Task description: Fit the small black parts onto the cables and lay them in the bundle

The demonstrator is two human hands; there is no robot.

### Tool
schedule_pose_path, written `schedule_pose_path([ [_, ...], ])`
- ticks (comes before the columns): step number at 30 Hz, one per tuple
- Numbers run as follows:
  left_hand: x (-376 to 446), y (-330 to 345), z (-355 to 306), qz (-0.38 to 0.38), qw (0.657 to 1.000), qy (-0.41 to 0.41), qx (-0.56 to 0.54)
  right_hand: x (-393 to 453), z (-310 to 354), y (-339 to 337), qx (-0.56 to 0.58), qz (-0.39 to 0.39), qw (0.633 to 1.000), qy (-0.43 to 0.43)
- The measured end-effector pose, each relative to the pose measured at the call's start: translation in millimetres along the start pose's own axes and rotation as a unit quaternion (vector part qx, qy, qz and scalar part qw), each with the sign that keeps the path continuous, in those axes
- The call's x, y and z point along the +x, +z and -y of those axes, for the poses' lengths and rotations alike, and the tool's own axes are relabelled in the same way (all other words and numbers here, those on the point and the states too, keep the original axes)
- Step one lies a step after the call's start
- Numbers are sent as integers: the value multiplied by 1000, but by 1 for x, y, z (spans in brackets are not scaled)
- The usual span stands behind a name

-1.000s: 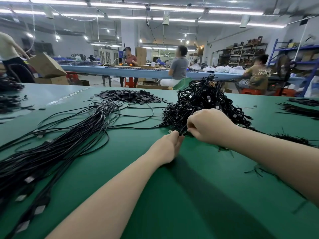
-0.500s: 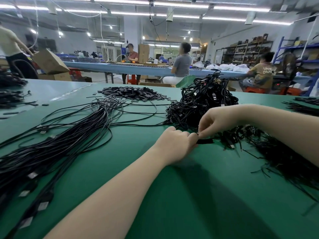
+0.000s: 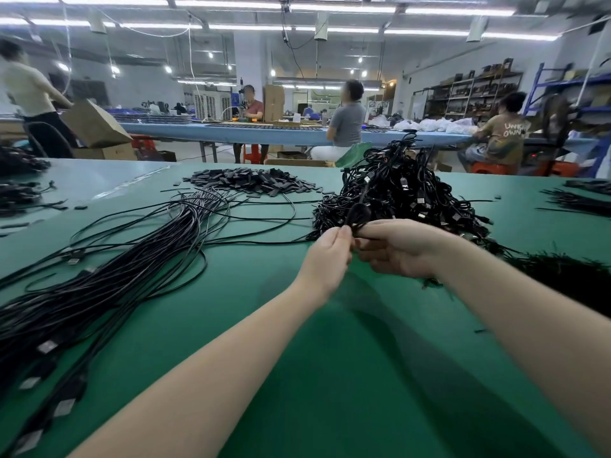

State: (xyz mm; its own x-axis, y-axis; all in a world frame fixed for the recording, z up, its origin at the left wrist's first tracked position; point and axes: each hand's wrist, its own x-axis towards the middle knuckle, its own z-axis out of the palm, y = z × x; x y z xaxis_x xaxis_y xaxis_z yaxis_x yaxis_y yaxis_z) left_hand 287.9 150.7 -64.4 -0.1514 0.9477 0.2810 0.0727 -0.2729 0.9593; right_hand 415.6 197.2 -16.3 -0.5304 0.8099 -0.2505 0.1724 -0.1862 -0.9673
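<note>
My left hand (image 3: 325,256) and my right hand (image 3: 401,247) meet above the green table (image 3: 330,375), just in front of a tangled heap of black cables (image 3: 400,196). Between their fingertips they pinch a black cable (image 3: 358,214) whose blurred loop rises toward the heap. Whether a small black part sits on it is hidden by my fingers. A pile of small black parts (image 3: 251,181) lies further back, left of the heap. The long bundle of laid-out cables (image 3: 109,279) fans across the left side, with metal plugs at its near end.
Loose black strands (image 3: 562,272) lie right of my right arm, and more cable bunches (image 3: 582,200) sit at the far right and far left (image 3: 20,193). Beyond the table, people work at a long blue bench (image 3: 231,132); cardboard boxes (image 3: 96,127) stand at left.
Both hands have lifted off the table surface and come together, drawing a cable out of the heap. The right hand has left the heap's edge; the view has tilted slightly.
</note>
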Motion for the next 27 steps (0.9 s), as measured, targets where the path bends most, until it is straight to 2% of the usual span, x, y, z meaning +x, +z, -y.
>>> schedule_pose_path([
  [3,6,-7,5,-58,996,-30,60,12,-13,29,27,-128,990,-44],
  [5,6,-10,5,-76,994,-46,66,17,-19,41,49,-173,981,-73],
  [8,7,-16,2,-89,992,-50,67,20,-23,51,5,-220,970,-103],
  [10,9,-20,-1,-92,992,-62,57,19,-23,51,6,-218,967,-129],
  [14,9,-25,-9,-78,994,-72,24,10,-20,44,26,-163,976,-141],
  [20,6,-23,-14,-38,998,-44,-4,6,-19,41,64,-161,977,-125],
  [24,5,-22,-17,-46,999,-24,1,6,-18,39,14,-170,971,-168],
  [27,5,-21,-19,-43,999,-22,8,7,-17,39,-100,-240,940,-222],
])
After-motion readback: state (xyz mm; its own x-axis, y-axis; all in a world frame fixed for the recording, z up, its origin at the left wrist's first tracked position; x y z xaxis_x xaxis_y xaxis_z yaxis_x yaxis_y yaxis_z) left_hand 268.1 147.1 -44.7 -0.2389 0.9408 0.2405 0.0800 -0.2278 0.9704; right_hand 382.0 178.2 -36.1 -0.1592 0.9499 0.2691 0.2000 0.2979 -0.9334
